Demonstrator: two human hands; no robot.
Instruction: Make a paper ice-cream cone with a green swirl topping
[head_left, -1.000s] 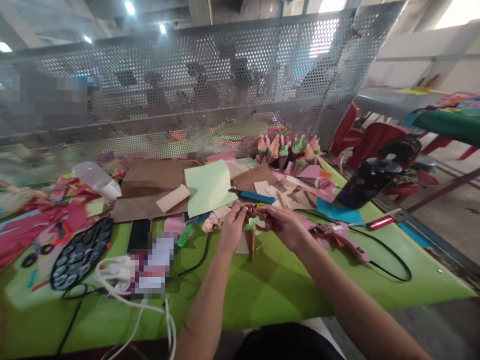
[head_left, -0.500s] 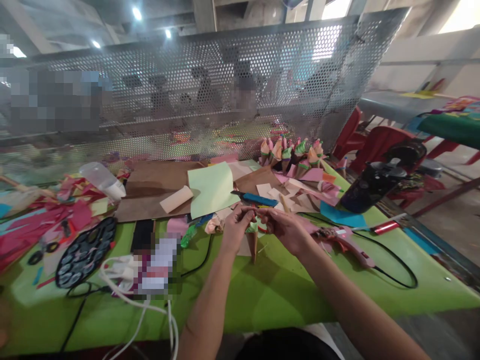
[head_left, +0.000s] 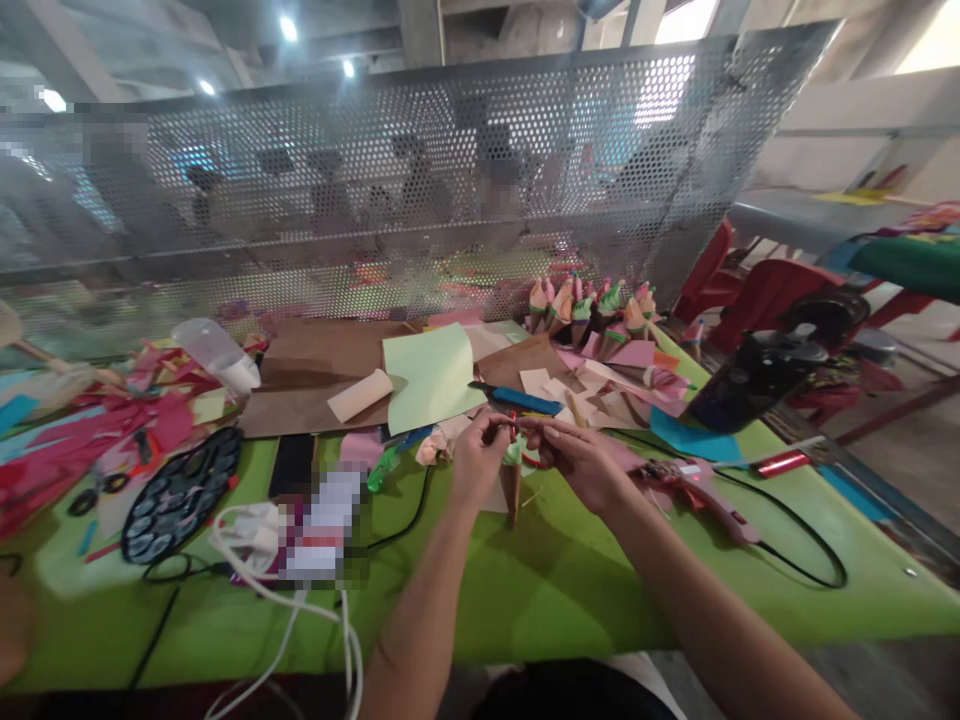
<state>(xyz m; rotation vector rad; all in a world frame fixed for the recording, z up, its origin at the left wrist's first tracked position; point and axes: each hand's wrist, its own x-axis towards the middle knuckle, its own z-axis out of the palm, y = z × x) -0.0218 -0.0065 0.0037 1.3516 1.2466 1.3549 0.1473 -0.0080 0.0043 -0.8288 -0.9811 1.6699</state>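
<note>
A small paper ice-cream cone, its brown paper cone under a pale green swirl, hangs point down between my two hands in the head view. My left hand is closed, thumb and fingertips pinched at the top of it. A tiny red bit shows at those fingertips. From the other side my right hand reaches in with its fingertips pressed together at the same spot. What the right fingertips hold is hidden. Several similar paper ice-cream cones stand at the back of the table.
A pink glue gun with a black cord lies right of my hands. Behind them are a blue cutter and a pale green sheet. A dark bottle is at right. A black palette and white cables are at left.
The view has shifted slightly, so the table things appear a little further right. Both hands stay together at the cone's top, with only small finger movement.
</note>
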